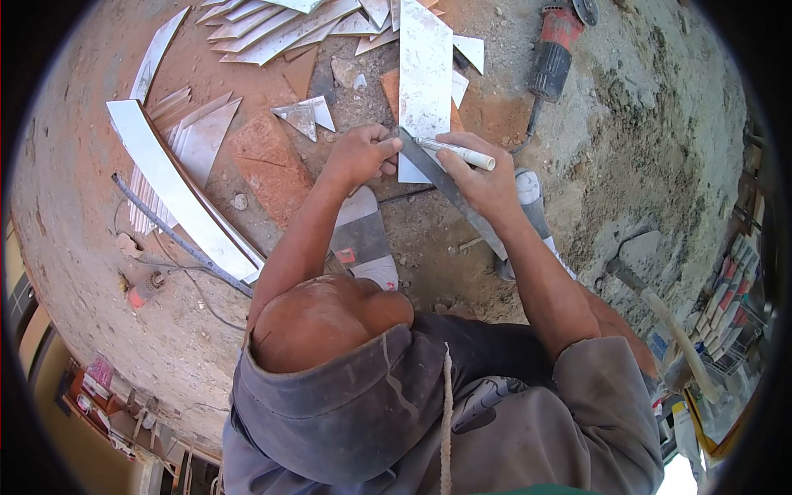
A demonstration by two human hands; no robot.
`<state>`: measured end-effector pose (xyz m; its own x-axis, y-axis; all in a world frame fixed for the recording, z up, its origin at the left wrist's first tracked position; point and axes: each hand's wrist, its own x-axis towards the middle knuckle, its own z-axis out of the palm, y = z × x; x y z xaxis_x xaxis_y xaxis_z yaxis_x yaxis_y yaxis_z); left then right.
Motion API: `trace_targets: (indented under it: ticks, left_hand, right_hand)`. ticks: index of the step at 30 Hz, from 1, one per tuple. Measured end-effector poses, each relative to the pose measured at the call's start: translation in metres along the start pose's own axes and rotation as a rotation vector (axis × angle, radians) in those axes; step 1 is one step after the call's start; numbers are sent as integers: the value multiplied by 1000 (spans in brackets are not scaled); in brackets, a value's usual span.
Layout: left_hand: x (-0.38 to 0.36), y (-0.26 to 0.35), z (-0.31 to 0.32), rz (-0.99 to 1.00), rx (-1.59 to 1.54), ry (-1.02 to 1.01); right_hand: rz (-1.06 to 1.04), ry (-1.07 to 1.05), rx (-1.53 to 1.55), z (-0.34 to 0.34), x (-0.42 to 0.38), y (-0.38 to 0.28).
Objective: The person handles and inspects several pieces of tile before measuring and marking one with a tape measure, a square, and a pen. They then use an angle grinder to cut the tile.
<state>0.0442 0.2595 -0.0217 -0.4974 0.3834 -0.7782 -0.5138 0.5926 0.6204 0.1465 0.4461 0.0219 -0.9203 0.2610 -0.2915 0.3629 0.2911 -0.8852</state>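
Left hand [360,157]: fingers bunching at the metal strip's [458,198] end; cannot tell whether they're pinching it.
Right hand [485,186]: fingers clamping the white marker [469,154].
White tile [426,78]: lying under the strip, apparently being marked; finished line not discernible.
Cut pieces [285,33]: lying stacked beyond.
Containers: none showing clearly.

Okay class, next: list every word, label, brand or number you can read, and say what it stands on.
No text can be read.
Red-and-white patch on the shoe: too small.
Angle grinder: any marking too blurred.
White marker: no legible print.
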Motion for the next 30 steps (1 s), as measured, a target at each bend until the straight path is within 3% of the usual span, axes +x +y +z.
trace_targets:
  ticks: [3, 5, 18, 30]
  left_hand:
    - [1, -2, 0, 15, 7, -7]
    - [1, -2, 0, 7, 8, -11]
    - [1, -2, 0, 11, 11, 0]
    - [-2, 0, -1, 16, 26, -9]
  right_hand:
    - [6, -6, -20, -8, -10, 2]
    - [118, -65, 5, -14, -17, -1]
    - [126, -71, -34, -34, -36, -8]
    - [110, 22, 62, 4, 5, 1]
